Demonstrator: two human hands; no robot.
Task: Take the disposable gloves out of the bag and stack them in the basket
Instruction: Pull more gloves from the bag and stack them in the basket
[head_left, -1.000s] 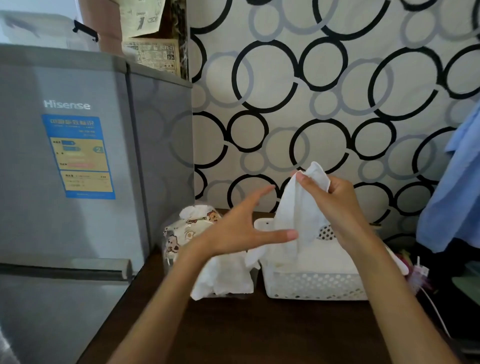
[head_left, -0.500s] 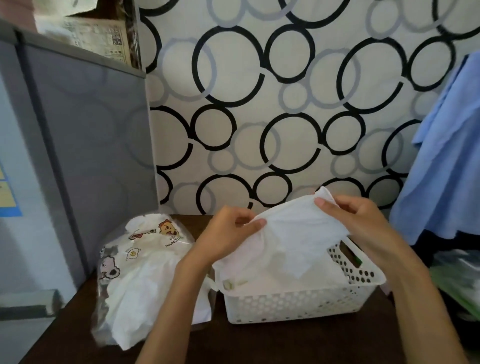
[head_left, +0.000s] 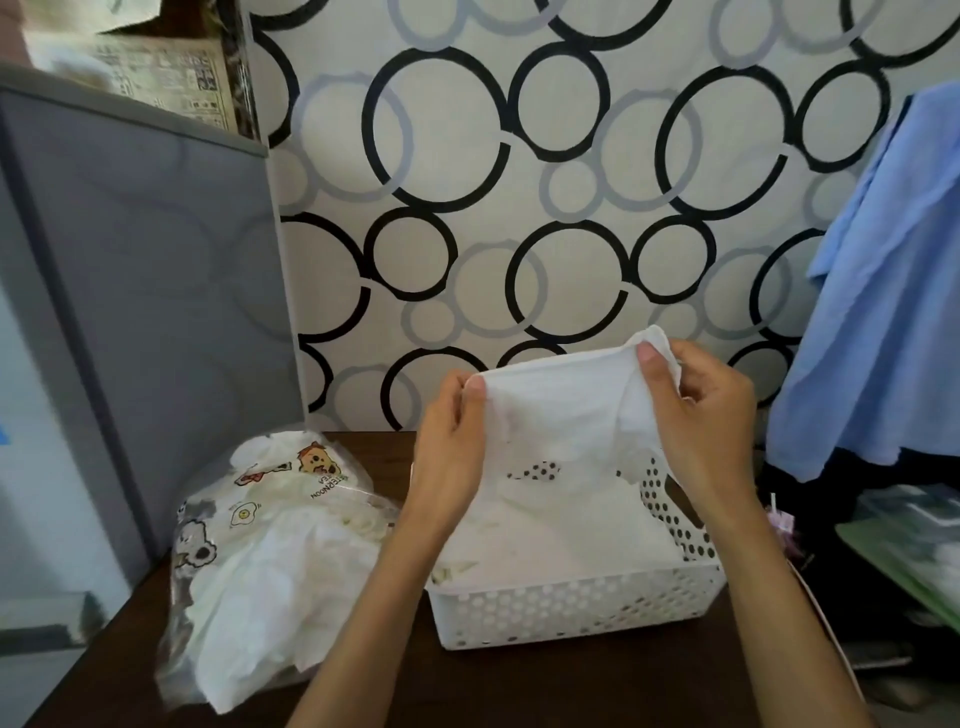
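Both hands hold 1 white disposable glove (head_left: 556, 410) spread out above the white perforated basket (head_left: 576, 610). The left hand (head_left: 454, 457) pinches the glove's left edge, thumb on the near side and the other fingers curled behind the film. The right hand (head_left: 698, 415) pinches the upper right corner between thumb and forefinger, the remaining fingers loosely curled below. The glove is stretched between the 2 grips and its lower part hangs down toward the basket's interior.

The basket stands on the dark wooden tabletop (head_left: 519, 691), toward its right edge, and already contains a flat pile of white gloves (head_left: 561, 540) that fills most of it. Just beside the basket, toward the tabletop's left edge, lies a clear plastic bag (head_left: 270, 551) printed with cartoon animals and a fried egg, with more crumpled white gloves inside it and spilling from its near end.

A grey refrigerator (head_left: 156, 312) stands left of the tabletop, and a blue cloth (head_left: 883, 322) hangs at the right.
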